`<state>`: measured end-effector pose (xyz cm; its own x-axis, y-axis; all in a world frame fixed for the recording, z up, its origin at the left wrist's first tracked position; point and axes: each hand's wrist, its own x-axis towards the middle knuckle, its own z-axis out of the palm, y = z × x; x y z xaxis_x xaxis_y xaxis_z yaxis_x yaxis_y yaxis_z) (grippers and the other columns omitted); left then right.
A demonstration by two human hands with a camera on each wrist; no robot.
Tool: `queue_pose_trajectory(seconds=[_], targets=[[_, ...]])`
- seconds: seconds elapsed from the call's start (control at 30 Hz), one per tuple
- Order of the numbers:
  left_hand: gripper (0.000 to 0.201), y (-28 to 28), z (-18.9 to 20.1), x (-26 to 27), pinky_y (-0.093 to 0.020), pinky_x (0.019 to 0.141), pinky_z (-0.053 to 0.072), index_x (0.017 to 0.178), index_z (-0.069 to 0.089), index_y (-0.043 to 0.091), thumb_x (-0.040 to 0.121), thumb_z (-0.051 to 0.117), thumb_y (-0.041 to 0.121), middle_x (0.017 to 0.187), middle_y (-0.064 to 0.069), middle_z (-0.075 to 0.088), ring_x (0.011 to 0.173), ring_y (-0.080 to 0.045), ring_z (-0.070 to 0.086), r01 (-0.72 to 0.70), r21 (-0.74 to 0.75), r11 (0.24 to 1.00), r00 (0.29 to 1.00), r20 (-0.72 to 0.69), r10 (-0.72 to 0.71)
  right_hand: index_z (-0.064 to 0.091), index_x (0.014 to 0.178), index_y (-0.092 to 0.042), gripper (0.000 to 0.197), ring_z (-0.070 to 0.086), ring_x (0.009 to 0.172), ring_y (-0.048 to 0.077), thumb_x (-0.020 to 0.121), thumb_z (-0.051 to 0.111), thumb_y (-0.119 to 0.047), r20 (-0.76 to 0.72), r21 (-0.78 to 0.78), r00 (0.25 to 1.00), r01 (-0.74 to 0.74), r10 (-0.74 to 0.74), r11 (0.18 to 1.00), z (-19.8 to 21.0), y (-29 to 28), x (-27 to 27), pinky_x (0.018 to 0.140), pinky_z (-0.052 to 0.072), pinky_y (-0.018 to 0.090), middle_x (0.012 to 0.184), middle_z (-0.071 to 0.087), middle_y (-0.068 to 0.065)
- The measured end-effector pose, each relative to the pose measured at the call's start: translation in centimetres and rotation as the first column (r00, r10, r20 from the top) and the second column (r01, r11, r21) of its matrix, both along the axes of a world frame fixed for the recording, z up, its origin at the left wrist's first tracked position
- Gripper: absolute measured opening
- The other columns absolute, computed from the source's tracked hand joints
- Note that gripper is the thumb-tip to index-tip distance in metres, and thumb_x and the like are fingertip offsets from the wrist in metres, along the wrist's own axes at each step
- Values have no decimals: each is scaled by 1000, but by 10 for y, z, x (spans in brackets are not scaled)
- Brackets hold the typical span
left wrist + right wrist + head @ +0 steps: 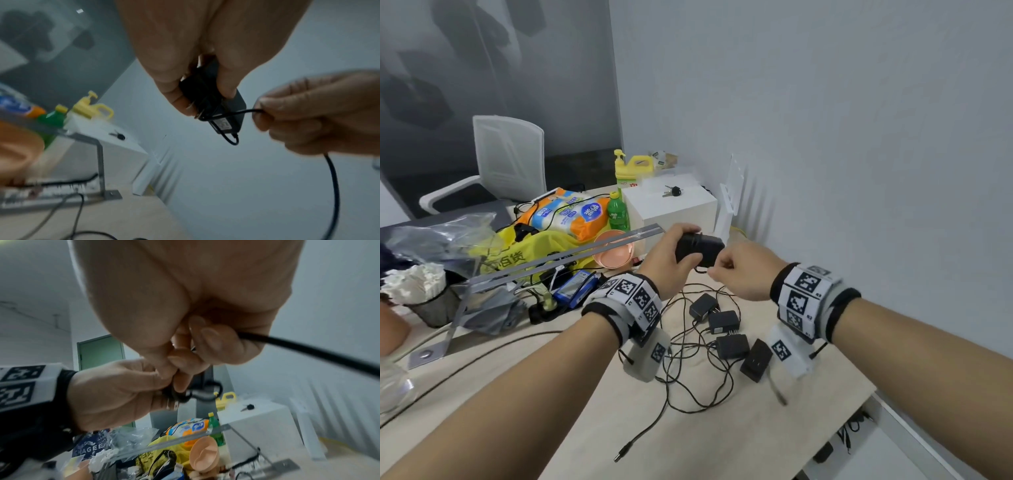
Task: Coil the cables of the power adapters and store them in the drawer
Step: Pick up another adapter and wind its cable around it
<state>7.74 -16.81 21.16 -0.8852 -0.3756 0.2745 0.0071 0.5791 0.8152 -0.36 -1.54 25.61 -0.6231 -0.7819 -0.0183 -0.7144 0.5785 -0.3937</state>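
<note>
My left hand (671,255) grips a black power adapter (700,248) above the desk, its plug prongs and label facing down in the left wrist view (223,112). My right hand (736,270) pinches that adapter's thin black cable (232,112) just beside the adapter; the cable (308,350) runs on out of the fist. Several more black adapters (726,334) lie on the light wooden desk (774,421) below my wrists, their cables (688,383) tangled. No drawer shows.
A white box (671,205) with keys (672,191) on top stands behind my hands. Left of it are a green bottle (617,214), yellow detergent jug (635,168), tissue pack (571,212), yellow bag (530,253), peach bowl (613,253) and a metal bracket (558,262). A white chair (506,161) stands beyond.
</note>
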Motion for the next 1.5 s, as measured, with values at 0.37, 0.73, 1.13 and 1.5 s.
queue_pose_trajectory(seconds=[0.37, 0.73, 1.13, 1.5], targets=[[33, -1, -2, 12, -39, 75, 58, 118, 56, 23, 88, 66, 12, 108, -11, 61, 87, -23, 68, 330, 405, 853, 928, 26, -372, 70, 69, -15, 21, 51, 57, 8, 78, 79, -31, 218, -435, 976, 125, -31, 892, 8, 4, -25, 57, 43, 21, 65, 63, 0], [31, 26, -6, 9, -29, 64, 54, 122, 49, 5, 92, 55, 0, 105, -16, 57, 84, -25, 60, 223, 629, 744, 967, -48, -249, 68, 72, -11, 24, 41, 46, 10, 85, 72, -31, 453, -480, 887, 330, -93, 812, -14, 6, -28, 46, 38, 23, 59, 52, 0], [39, 21, -8, 0, -40, 80, 59, 121, 51, 12, 86, 68, 9, 106, -7, 59, 83, -19, 66, -46, 541, 839, 990, -87, 110, 71, 86, -10, 28, 53, 61, 20, 95, 52, -28, 337, -225, 935, 196, -113, 954, -46, 6, -5, 63, 44, 33, 66, 59, 4], [52, -4, -19, 10, -34, 85, 56, 116, 54, 33, 72, 81, 36, 109, 9, 63, 97, -11, 63, 70, -23, 997, 984, 167, -65, 68, 74, -18, 28, 52, 60, 8, 89, 62, -41, -19, -53, 997, -79, 78, 995, -6, 10, -1, 58, 41, 25, 63, 56, -9]])
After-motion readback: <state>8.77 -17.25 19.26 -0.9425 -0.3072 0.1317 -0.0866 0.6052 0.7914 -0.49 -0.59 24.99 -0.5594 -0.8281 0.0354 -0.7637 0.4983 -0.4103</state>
